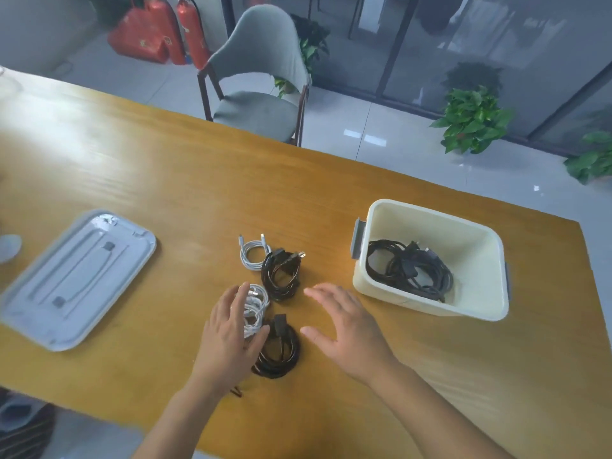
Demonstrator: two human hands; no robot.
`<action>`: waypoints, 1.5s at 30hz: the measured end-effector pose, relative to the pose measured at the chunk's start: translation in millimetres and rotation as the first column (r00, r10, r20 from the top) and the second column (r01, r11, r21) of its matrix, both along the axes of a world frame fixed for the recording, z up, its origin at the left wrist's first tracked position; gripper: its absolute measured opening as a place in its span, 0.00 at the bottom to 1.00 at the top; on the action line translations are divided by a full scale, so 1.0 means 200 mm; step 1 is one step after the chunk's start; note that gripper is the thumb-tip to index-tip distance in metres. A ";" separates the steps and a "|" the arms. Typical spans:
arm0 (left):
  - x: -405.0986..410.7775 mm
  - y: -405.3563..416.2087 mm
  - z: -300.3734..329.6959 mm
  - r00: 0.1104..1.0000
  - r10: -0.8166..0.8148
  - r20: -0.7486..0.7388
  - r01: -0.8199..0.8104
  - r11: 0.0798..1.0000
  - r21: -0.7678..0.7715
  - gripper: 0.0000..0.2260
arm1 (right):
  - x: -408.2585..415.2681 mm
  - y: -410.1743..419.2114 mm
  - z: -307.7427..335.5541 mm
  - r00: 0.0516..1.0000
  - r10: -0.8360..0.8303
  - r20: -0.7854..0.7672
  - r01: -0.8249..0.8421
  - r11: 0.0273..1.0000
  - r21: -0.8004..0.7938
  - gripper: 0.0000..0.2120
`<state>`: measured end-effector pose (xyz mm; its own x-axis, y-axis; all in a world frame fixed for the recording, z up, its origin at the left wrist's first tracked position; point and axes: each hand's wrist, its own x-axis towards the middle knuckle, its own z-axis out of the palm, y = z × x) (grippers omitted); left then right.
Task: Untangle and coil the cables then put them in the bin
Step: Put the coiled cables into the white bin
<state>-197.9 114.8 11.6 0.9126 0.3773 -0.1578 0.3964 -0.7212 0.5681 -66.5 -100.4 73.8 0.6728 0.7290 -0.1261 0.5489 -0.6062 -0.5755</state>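
Note:
Several coiled cables lie in a cluster mid-table: a white coil at the back, a black coil with a plug beside it, a second white coil, and a black coil nearest me. My left hand lies over the second white coil, fingers straight, thumb touching the near black coil. My right hand hovers open, just right of the cluster, holding nothing. The cream bin stands at the right with a black cable bundle inside.
A grey lid lies flat on the wooden table at the left. A grey chair stands beyond the far edge. Potted plants and red fire extinguishers are on the floor behind.

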 end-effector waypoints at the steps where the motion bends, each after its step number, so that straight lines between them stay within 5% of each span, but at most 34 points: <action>1: -0.05 0.02 -0.02 1.000 0.013 -0.026 -0.013 1.000 0.011 0.38 | -0.03 0.02 -0.04 1.000 0.013 -0.027 -0.014 0.999 -0.038 0.30; 10: -0.36 0.12 -0.16 0.979 0.063 -0.195 -0.062 0.998 0.011 0.46 | -0.29 0.18 -0.31 0.983 0.084 -0.166 -0.138 0.927 -0.349 0.48; 17: -0.43 0.11 -0.21 0.982 0.073 -0.172 -0.070 0.997 0.026 0.37 | -0.37 0.28 -0.41 0.990 0.012 -0.137 -0.068 0.909 -0.411 0.55; 22: -0.42 0.12 -0.21 0.984 0.098 -0.152 -0.093 0.995 0.038 0.40 | -0.40 0.31 -0.46 0.998 0.013 -0.061 -0.039 0.895 -0.445 0.57; 33: -0.39 0.04 -0.19 0.963 0.242 -0.117 -0.248 0.968 -0.041 0.39 | -0.43 0.23 -0.50 0.992 -0.040 -0.121 0.000 0.948 -0.317 0.51; 45: -0.39 -0.02 -0.11 0.970 0.240 -0.049 -0.241 0.970 -0.025 0.39 | -0.42 0.10 -0.46 0.985 -0.087 -0.151 0.050 0.971 -0.235 0.52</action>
